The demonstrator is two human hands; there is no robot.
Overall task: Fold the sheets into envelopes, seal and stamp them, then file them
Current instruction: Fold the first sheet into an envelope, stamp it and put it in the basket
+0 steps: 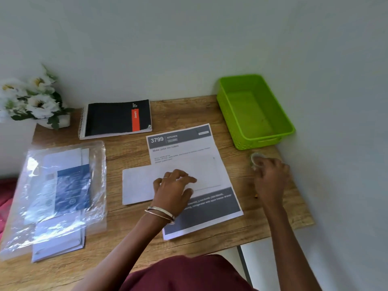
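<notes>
— Where's the envelope (138,185)?
— Flat on the table (130,152), atop the printed sheet (189,152); the left hand (174,190) presses it, fingers spread, gripping nothing.
— It looks?
— Plain white.
— And the right hand (270,175)?
— Closed around a small clear roll (255,158), blurred, beside the green basket (279,122).

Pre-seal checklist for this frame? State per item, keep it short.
1. Envelope flat on the printed sheet: ok.
2. Left hand pressing the envelope down: ok.
3. Right hand gripping the small roll, likely tape: cannot tell, blurred.
4. Envelope flap closed: cannot tell.
5. Green basket clear for filing: ok, nothing in it.
6. Spare envelopes in plastic bag within reach: ok.
</notes>
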